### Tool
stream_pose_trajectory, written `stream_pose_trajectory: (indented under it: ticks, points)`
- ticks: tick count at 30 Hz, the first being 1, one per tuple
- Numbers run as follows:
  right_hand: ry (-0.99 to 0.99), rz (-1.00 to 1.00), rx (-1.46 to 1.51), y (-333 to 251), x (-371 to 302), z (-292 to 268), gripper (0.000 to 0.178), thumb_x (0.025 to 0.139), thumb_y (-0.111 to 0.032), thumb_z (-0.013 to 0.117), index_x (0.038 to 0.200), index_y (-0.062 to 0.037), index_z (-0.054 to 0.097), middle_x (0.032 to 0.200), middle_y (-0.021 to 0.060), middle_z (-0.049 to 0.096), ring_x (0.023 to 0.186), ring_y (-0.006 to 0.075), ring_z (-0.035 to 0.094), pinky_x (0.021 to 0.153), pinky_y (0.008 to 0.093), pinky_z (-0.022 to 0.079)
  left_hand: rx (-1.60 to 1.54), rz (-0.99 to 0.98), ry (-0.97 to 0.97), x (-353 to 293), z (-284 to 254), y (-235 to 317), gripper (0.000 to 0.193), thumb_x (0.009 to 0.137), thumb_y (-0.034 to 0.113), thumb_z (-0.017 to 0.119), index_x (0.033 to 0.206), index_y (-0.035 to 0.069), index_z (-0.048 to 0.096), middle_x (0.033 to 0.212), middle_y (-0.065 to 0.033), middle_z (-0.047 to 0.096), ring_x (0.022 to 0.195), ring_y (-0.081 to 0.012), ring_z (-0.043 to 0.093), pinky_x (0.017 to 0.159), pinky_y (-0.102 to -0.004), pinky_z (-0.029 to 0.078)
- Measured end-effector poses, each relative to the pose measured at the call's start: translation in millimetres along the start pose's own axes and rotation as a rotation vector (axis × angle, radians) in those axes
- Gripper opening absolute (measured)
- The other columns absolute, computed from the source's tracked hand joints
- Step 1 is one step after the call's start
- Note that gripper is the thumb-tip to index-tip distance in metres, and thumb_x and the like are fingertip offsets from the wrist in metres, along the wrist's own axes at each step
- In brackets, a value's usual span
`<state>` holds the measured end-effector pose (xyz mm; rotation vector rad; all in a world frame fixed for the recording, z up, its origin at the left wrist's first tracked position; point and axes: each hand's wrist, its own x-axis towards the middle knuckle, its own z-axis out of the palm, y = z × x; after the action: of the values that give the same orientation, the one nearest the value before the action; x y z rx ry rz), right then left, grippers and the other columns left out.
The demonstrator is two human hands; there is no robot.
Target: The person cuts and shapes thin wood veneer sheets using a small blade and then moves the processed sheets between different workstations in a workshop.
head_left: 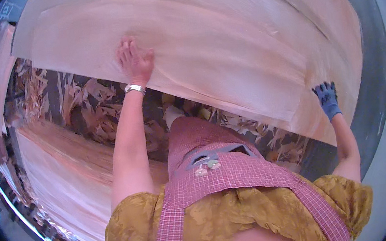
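Note:
A wide, thin sheet of pale pinkish wood veneer [208, 51] spreads out in front of me, lying over other broad sheets. My left hand [134, 60], bare and with a metal watch [135, 88] at the wrist, rests flat near the sheet's front edge, its fingers stretched out. Far to the right, my right hand [328, 98] wears a blue-grey glove with dark fingertips. Its fingers are apart and lie on a veneer surface [326, 123] beside the upper sheet's right end. Neither hand grips anything.
Torn veneer scraps [100, 108] litter the dark floor between me and the sheets. Another stack of veneer [64, 170] lies behind me on the left, with more sheets [2, 76] at the far left. A dark grey strip [374, 64] borders the stack on the right.

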<state>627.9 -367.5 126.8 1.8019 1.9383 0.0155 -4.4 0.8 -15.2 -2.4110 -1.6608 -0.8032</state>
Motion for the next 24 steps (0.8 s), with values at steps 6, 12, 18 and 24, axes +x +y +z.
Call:
stream_pose_trajectory:
  ticks: [6, 12, 18, 24]
  points:
    - [0.402, -0.356, 0.484, -209.8, 261.8, -156.0, 0.018, 0.096, -0.023, 0.054, 0.105, -0.0111, 0.065, 0.098, 0.0139, 0.067, 0.088, 0.0348, 0.064, 0.074, 0.0433, 0.052, -0.132, -0.122, -0.143, 8.2, -27.4, 9.0, 0.085, 0.081, 0.055, 0.066, 0.145, 0.009, 0.036, 0.148, -0.0138, 0.038, 0.139, -0.0328, 0.032, 0.112, -0.0527, 0.023]
    - [0.357, -0.710, 0.297, -342.3, 403.6, -235.7, 0.016, 0.095, -0.025, 0.052, 0.106, -0.0135, 0.057, 0.085, 0.0090, 0.063, 0.079, 0.0310, 0.065, 0.068, 0.0412, 0.051, -0.058, -0.155, -0.143, 46.4, -62.9, 23.9, 0.099, 0.072, 0.052, 0.076, 0.148, 0.009, 0.029, 0.150, -0.0125, 0.034, 0.138, -0.0336, 0.034, 0.112, -0.0511, 0.026]
    - [0.199, -0.763, -0.049, -366.0, 443.0, -232.7, 0.013, 0.093, -0.022, 0.052, 0.103, -0.0168, 0.057, 0.085, 0.0082, 0.067, 0.072, 0.0297, 0.068, 0.057, 0.0437, 0.052, -0.358, 0.036, -0.425, 61.7, -24.6, 11.6, 0.100, 0.068, 0.023, 0.083, 0.150, 0.019, 0.026, 0.148, -0.0149, 0.038, 0.137, -0.0351, 0.035, 0.111, -0.0508, 0.031]
    - [0.216, -0.600, 0.245, -263.8, 414.0, -209.9, 0.022, 0.099, -0.029, 0.047, 0.112, -0.0128, 0.054, 0.089, 0.0139, 0.067, 0.079, 0.0358, 0.067, 0.066, 0.0462, 0.051, 0.025, 0.140, -0.562, 72.1, -24.7, 28.8, 0.090, 0.073, 0.015, 0.076, 0.151, 0.025, 0.031, 0.148, -0.0177, 0.040, 0.134, -0.0332, 0.040, 0.113, -0.0421, 0.030]
